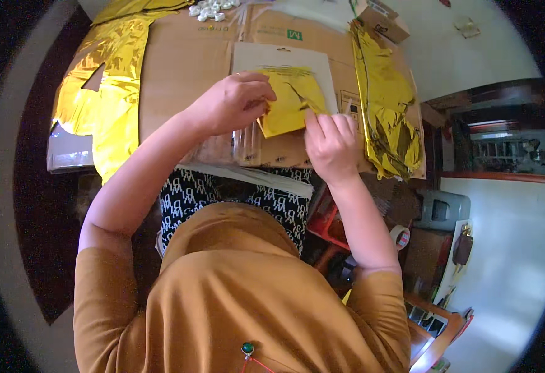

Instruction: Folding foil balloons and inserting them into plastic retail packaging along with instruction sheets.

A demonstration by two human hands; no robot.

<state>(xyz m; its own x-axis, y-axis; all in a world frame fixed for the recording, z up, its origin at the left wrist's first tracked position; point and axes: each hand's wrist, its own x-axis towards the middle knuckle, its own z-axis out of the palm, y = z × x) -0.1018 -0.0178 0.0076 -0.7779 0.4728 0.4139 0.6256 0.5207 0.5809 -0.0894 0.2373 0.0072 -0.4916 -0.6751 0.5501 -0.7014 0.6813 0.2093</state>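
A folded piece of gold foil (285, 118), probably a flat foil balloon, lies over a white card (247, 59) with a hang hole at its top. At the foil's left edge, the fingers of my left hand (238, 102) are curled closed on it. My right hand (333, 146) pinches its right lower edge. A dark crease or gap runs across the foil between the hands. Just below my left hand lies clear plastic wrapping (244, 146). The tips of my left fingers are partly hidden.
Cardboard (185, 68) covers the table. Large gold foil sheets lie at the left (120, 93) and right (384, 105). Small white pieces (210, 9) are heaped at the far edge, and a small box (381, 18) stands far right. A grey stool (434, 210) is lower right.
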